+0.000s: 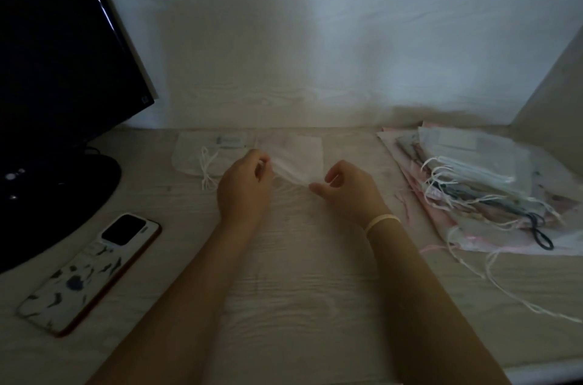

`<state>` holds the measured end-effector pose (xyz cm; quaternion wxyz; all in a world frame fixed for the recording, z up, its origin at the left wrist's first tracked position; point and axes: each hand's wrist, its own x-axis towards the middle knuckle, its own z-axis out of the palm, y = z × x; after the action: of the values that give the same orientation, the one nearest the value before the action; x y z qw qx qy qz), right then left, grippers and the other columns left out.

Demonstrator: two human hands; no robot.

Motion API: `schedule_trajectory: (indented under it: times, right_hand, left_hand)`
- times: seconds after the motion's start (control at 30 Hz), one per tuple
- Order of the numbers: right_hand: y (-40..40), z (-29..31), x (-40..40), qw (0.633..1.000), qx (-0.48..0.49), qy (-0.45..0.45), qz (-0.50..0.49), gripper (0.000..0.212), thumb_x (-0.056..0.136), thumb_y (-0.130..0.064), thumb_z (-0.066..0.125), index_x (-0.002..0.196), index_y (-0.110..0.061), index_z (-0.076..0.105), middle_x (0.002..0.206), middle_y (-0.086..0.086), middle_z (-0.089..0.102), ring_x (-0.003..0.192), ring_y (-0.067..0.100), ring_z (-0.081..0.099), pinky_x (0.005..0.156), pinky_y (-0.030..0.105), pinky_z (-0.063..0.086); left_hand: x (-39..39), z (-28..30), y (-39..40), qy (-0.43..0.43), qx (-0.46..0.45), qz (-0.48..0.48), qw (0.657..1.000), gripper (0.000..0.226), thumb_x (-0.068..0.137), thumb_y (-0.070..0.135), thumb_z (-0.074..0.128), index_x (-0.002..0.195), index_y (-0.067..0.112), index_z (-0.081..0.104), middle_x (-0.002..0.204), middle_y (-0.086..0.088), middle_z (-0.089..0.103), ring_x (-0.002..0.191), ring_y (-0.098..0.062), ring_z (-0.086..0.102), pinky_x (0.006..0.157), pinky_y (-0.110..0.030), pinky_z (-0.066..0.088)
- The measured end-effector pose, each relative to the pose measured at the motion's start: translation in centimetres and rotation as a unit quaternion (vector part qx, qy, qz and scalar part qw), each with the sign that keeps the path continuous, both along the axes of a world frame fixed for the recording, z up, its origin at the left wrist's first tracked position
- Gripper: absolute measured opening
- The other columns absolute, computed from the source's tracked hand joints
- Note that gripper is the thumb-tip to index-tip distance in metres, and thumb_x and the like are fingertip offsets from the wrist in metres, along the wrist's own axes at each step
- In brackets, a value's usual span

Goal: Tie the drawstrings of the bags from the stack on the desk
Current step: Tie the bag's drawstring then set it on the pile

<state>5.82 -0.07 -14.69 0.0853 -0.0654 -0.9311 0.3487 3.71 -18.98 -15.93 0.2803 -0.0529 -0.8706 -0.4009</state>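
Bare desk (pixel 299 290) lies between phone (pixel 91 271) at left and bag stack (pixel 482 182) at right.

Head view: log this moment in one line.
left hand: grips white bag | right hand: pinches bag | stack: right

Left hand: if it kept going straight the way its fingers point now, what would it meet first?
Most likely the sheer bag, which the left hand already pinches at its fingertips. Past that lie the bag's far edge and the wall, though depth is hard to judge.
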Motion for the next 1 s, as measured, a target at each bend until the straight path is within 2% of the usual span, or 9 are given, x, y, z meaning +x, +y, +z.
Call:
schedule_trajectory:
  times: [0.1, 0.2, 0.33, 0.43, 0.5, 0.57, 0.7, 0.83, 1.0]
  right_hand:
    - [0.1, 0.1, -0.1, 0.999, 0.017, -0.008, 0.034, 0.021, 0.080, -0.040, 0.072, 0.078, -0.020, 0.065, 0.063, -0.009, 0.062, 0.060, 0.002, 0.055, 0.057, 0.018, 0.038]
    - [-0.1, 0.2, -0.1, 0.994, -0.091, 0.004, 0.063, 0.017, 0.083, -0.033, 0.070, 0.072, -0.021, 0.071, 0.054, -0.011, 0.056, 0.048, -0.002, 0.048, 0.054, 0.017, 0.038]
    - [0.0, 0.4, 0.0, 0.988, -0.139, 0.033, 0.057, 0.014, 0.084, -0.030, 0.069, 0.079, -0.019, 0.076, 0.062, -0.007, 0.061, 0.052, -0.003, 0.047, 0.051, 0.009, 0.036]
    - [0.4, 0.3, -0.1, 0.990, -0.130, 0.039, 0.041, 0.015, 0.085, -0.028, 0.069, 0.082, -0.015, 0.076, 0.060, -0.007, 0.058, 0.050, -0.003, 0.047, 0.050, 0.007, 0.034]
    - [0.6, 0.1, -0.4, 0.989, -0.137, 0.050, 0.013, 0.018, 0.086, -0.027, 0.067, 0.081, -0.011, 0.074, 0.056, -0.009, 0.051, 0.048, -0.001, 0.044, 0.048, 0.008, 0.033]
    - [0.8, -0.1, -0.7, 0.984, -0.157, 0.078, -0.031, 0.021, 0.086, -0.026, 0.066, 0.080, -0.006, 0.071, 0.056, -0.008, 0.048, 0.051, 0.002, 0.041, 0.047, 0.010, 0.032]
    - [1.6, -0.4, -1.1, 0.967, -0.188, 0.127, -0.112, 0.018, 0.084, -0.024, 0.068, 0.079, -0.008, 0.071, 0.054, -0.010, 0.048, 0.050, 0.002, 0.042, 0.051, 0.016, 0.034]
    - [1.6, -0.5, -1.2, 0.963, -0.197, 0.137, -0.124, 0.016, 0.084, -0.024, 0.068, 0.078, -0.010, 0.071, 0.055, -0.009, 0.050, 0.050, 0.001, 0.042, 0.051, 0.015, 0.035]
    - [1.8, -0.7, -1.4, 0.959, -0.206, 0.141, -0.135, 0.017, 0.084, -0.025, 0.068, 0.080, -0.008, 0.072, 0.058, -0.007, 0.053, 0.052, 0.002, 0.044, 0.053, 0.018, 0.036]
  left_hand:
    - [0.0, 0.0, 0.2, -0.011, 0.025, -0.010, 1.000, 0.004, 0.091, 0.024, 0.060, 0.088, 0.022, 0.062, 0.083, 0.000, 0.069, 0.078, -0.021, 0.064, 0.069, -0.034, 0.051]
    - [0.0, 0.7, 0.6, -0.108, 0.183, -0.050, 0.976, 0.004, 0.092, 0.019, 0.059, 0.089, 0.020, 0.056, 0.076, 0.007, 0.067, 0.078, -0.015, 0.064, 0.074, -0.028, 0.048]
    - [-0.4, 1.1, 0.5, -0.213, 0.454, -0.123, 0.856, 0.011, 0.092, 0.001, 0.053, 0.091, 0.012, 0.053, 0.048, 0.005, 0.056, 0.051, -0.014, 0.058, 0.067, -0.032, 0.052]
    - [-0.5, 1.5, -0.4, -0.246, 0.520, -0.158, 0.802, 0.018, 0.095, -0.001, 0.048, 0.088, 0.015, 0.048, 0.044, 0.006, 0.034, 0.034, -0.007, 0.031, 0.040, -0.022, 0.041]
    - [-0.4, 1.6, -0.7, -0.283, 0.482, -0.165, 0.813, 0.017, 0.095, 0.004, 0.050, 0.087, 0.019, 0.045, 0.048, 0.005, 0.030, 0.031, -0.005, 0.023, 0.033, -0.012, 0.021]
    - [-0.3, 1.5, -0.8, -0.311, 0.407, -0.153, 0.845, 0.016, 0.093, 0.007, 0.054, 0.086, 0.018, 0.045, 0.051, 0.003, 0.031, 0.031, -0.004, 0.022, 0.033, -0.010, 0.015]
    - [-0.4, 1.2, -1.1, -0.301, 0.199, -0.117, 0.925, 0.011, 0.083, 0.026, 0.069, 0.080, 0.017, 0.062, 0.056, 0.005, 0.050, 0.048, -0.010, 0.044, 0.043, -0.021, 0.032]
    - [-0.6, 0.7, -1.7, -0.257, 0.017, -0.142, 0.956, 0.029, 0.075, 0.046, 0.069, 0.085, 0.020, 0.074, 0.083, 0.006, 0.071, 0.079, -0.009, 0.064, 0.075, -0.027, 0.048]
    - [-0.3, 0.8, -1.7, -0.200, -0.081, -0.163, 0.963, 0.024, 0.085, 0.035, 0.069, 0.072, 0.016, 0.075, 0.058, 0.010, 0.060, 0.053, 0.005, 0.051, 0.055, -0.014, 0.037]
